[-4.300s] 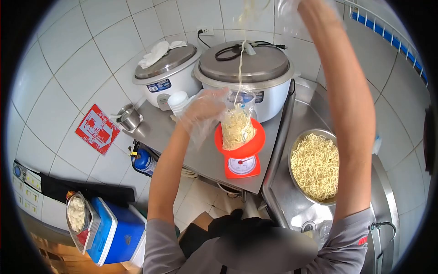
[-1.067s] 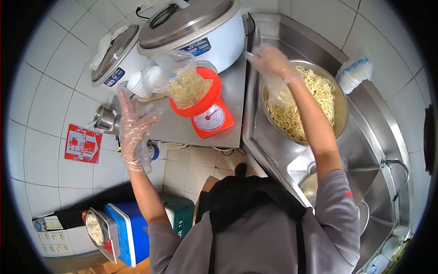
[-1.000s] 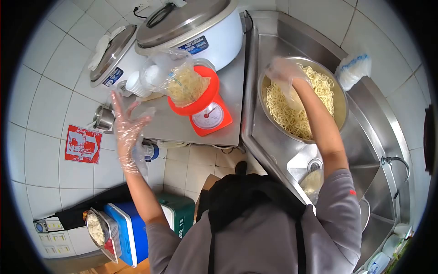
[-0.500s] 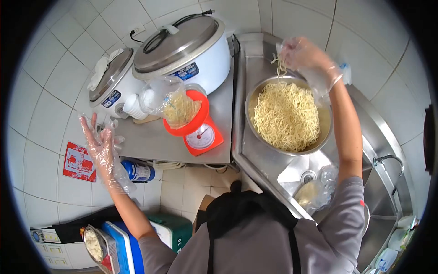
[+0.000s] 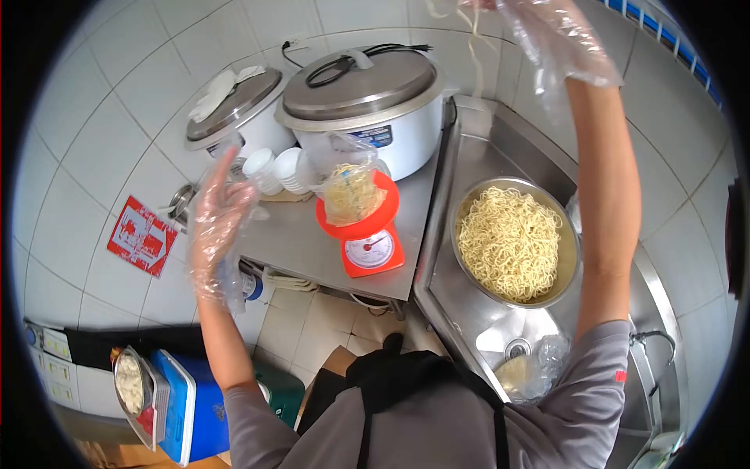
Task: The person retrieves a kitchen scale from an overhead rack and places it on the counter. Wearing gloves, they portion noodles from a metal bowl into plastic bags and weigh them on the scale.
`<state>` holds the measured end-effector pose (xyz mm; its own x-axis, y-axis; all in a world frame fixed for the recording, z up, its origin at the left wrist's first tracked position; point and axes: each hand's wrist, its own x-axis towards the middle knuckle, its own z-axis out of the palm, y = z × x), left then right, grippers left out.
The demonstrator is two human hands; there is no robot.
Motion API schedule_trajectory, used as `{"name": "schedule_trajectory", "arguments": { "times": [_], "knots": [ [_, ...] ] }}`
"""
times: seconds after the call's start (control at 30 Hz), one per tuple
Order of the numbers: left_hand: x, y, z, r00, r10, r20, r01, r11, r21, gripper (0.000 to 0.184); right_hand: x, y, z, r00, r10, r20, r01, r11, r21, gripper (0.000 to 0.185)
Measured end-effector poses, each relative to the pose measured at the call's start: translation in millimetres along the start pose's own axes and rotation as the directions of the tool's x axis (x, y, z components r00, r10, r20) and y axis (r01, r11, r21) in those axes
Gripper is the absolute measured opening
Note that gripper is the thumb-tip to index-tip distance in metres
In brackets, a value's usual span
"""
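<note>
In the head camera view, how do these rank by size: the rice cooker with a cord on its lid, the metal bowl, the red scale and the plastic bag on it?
1. Rice cooker
2. Metal bowl
Unranked, both smaller: red scale and plastic bag; they look similar, and the bag partly covers the scale.

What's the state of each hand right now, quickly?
Left hand: open in its clear glove, holding nothing.
Right hand: closed on noodle strands that dangle from it, partly cut off by the top edge.
</note>
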<state>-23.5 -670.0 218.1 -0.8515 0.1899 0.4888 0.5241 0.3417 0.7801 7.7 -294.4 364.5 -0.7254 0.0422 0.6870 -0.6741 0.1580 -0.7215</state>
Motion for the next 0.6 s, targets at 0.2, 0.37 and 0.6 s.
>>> {"name": "schedule_trajectory", "arguments": {
  "times": [0.2,0.37,0.6],
  "knots": [
    [8,-12,7,0.975,0.12,0.188,-0.146,0.98,0.133,0.027,1,51,77,0.979,0.107,0.172,-0.143,0.966,0.216,0.02],
    [20,10,30,0.951,0.059,0.305,-0.181,0.903,0.39,0.024,4,98,117,0.974,0.191,0.122,-0.207,0.968,0.14,0.019],
    [38,12,51,0.898,-0.306,0.317,0.188,0.917,0.352,0.041,3,97,126,0.917,0.251,0.309,-0.18,0.954,-0.242,0.019]
  ]
}}
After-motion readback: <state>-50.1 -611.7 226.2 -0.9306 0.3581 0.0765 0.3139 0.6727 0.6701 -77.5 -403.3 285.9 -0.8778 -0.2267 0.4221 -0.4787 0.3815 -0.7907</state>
